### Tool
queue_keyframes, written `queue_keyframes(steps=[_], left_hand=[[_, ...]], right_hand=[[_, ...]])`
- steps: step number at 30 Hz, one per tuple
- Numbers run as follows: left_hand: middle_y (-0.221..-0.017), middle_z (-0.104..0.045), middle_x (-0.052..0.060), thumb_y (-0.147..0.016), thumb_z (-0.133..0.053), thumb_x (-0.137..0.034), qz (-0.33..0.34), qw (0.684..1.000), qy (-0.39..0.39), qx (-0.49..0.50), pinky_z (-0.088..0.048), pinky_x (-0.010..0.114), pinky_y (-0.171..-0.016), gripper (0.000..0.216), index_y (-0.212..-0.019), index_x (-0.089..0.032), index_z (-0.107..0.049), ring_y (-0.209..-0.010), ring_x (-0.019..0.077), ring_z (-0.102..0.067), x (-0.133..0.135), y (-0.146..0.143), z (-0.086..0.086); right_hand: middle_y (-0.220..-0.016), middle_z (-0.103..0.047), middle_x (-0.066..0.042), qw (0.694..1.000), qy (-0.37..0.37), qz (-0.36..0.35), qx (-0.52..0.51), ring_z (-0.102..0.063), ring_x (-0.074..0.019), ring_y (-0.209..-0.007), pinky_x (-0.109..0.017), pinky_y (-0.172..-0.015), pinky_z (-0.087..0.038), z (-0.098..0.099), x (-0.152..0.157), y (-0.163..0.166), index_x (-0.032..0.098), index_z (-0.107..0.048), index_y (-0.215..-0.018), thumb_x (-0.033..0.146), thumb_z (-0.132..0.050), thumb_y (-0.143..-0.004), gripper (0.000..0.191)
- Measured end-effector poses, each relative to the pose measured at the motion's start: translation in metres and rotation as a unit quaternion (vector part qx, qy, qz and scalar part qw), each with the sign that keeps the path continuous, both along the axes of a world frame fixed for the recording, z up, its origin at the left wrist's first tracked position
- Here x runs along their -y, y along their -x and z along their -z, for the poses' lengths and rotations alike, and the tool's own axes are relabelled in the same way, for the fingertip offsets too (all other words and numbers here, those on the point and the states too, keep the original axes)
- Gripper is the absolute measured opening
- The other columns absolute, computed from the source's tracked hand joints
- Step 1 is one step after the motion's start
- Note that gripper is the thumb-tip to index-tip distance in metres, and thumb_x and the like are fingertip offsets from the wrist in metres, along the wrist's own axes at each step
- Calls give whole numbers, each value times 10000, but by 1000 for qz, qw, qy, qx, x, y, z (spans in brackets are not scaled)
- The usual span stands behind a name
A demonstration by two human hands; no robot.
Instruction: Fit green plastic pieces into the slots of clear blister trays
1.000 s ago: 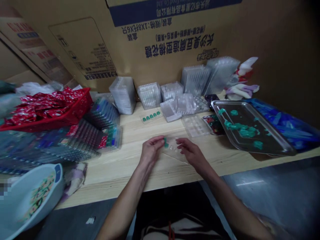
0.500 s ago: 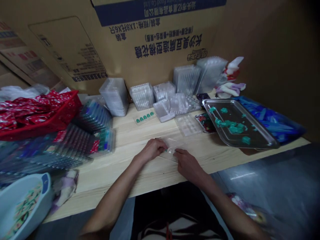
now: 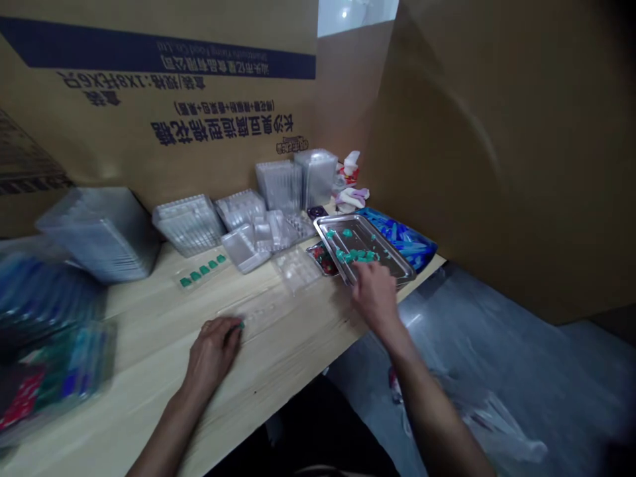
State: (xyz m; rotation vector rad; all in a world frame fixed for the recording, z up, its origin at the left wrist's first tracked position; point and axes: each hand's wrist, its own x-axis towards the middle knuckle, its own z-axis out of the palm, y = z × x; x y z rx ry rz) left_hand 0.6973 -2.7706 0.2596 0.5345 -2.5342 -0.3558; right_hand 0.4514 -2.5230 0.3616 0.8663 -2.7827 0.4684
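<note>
Out over the metal tray (image 3: 397,264) with the right hand (image 3: 375,291), fingers down among the green pieces (image 3: 355,254)! Impossible to tell, from behind the knuckles, pinching from merely touching. Over on the wooden table (image 3: 288,358) with the left hand (image 3: 213,344), curled low, thumb and fingertips right up against 1 green piece (image 3: 242,325) at the near end of a clear strip (image 3: 261,310). Gripping or just steadying? Too blurred to tell. Further back, flat on the wood: a filled strip (image 3: 203,277), with 5 green shapes in a row. Just beside it, loose clear trays (image 3: 253,245) in a heap, then a flat compartmented tray (image 3: 297,269). Tucked against the metal rim: a red-and-dark packet (image 3: 324,258). Beyond that rim, blue packs (image 3: 405,240). And along the cardboard (image 3: 213,156), 5 stacks of clear plastic (image 3: 189,225)!
</note>
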Motion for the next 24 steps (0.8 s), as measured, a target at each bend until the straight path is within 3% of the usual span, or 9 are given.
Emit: queue_keyframes(steps=[2, 5, 7, 10, 12, 15, 17, 21, 24], left_hand=[[-1161, -660, 134, -900, -540, -338, -23, 999, 25, -22, -489, 448, -919, 261, -988, -191, -737, -1056, 289, -591, -8, 2, -7], [-1199, -628, 138, -894, -537, -360, -54, 996, -7, -71, -483, 466, -928, 276, -974, -199, -747, -1081, 296, -581, -27, 11, -26], [-1109, -661, 109, -893, -534, -361, -32, 990, -97, -98, -502, 413, -895, 270, -960, -203, -742, -1016, 256, -616, -42, 21, -42], [-972, -707, 65, -868, -585, -383, 0, 950, -288, -124, -518, 328, -817, 246, -945, -199, -728, -898, 201, -654, -70, 41, -64], [-903, -729, 52, -832, -652, -401, 8, 886, -444, -134, -522, 291, -766, 262, -970, -188, -720, -815, 175, -665, -90, 56, -78], [-919, -751, 90, -776, -738, -441, 35, 724, -673, -146, -537, 281, -724, 385, -1035, -158, -701, -762, 170, -692, -111, 76, -93], [-935, -752, 116, -743, -791, -411, 45, 638, -753, -155, -541, 273, -713, 433, -1063, -139, -687, -768, 176, -710, -113, 84, -96], [-871, -748, 96, -684, -850, -204, 39, 571, -801, -176, -543, 232, -697, 412, -1050, -100, -692, -709, 137, -702, -98, 78, -92], [-888, -746, 91, -729, -810, -165, 48, 528, -829, -178, -549, 209, -722, 301, -1003, -81, -715, -731, 123, -701, -86, 63, -86]], right_hand=[[-1136, -639, -194, 995, -61, 76, -11, -555, -359, -1083, -506, -879, -404, -8, -18, 33, 152, -641, -1149, 259, -461, -901, 324], [-1074, -677, -180, 988, -144, 53, 29, -581, -372, -1059, -513, -869, -382, -6, -34, 68, 157, -652, -1036, 327, -500, -884, 274], [-1040, -691, -164, 986, -152, 29, 55, -597, -356, -1038, -488, -853, -380, -3, -38, 78, 166, -637, -1015, 311, -507, -873, 241], [-958, -697, -114, 997, -57, 7, 58, -610, -297, -984, -426, -846, -375, -4, -34, 72, 176, -604, -1020, 298, -499, -885, 210], [-894, -683, -69, 994, 38, -80, 67, -609, -238, -907, -375, -834, -375, -6, -24, 52, 186, -591, -1015, 301, -489, -906, 189], [-873, -655, -39, 952, 125, -267, 78, -584, -198, -869, -344, -831, -364, -7, -3, 10, 199, -597, -1018, 281, -493, -925, 162], [-900, -647, -48, 930, 139, -334, 65, -565, -207, -908, -356, -844, -349, -3, 12, -18, 199, -609, -1032, 237, -494, -929, 159], [-946, -626, -73, 909, 135, -389, 58, -531, -225, -949, -374, -858, -352, 6, 35, -50, 195, -629, -1088, 165, -462, -942, 224], [-964, -616, -80, 895, 140, -417, 82, -520, -223, -949, -363, -849, -371, 9, 47, -58, 197, -636, -1136, 136, -451, -941, 276]])
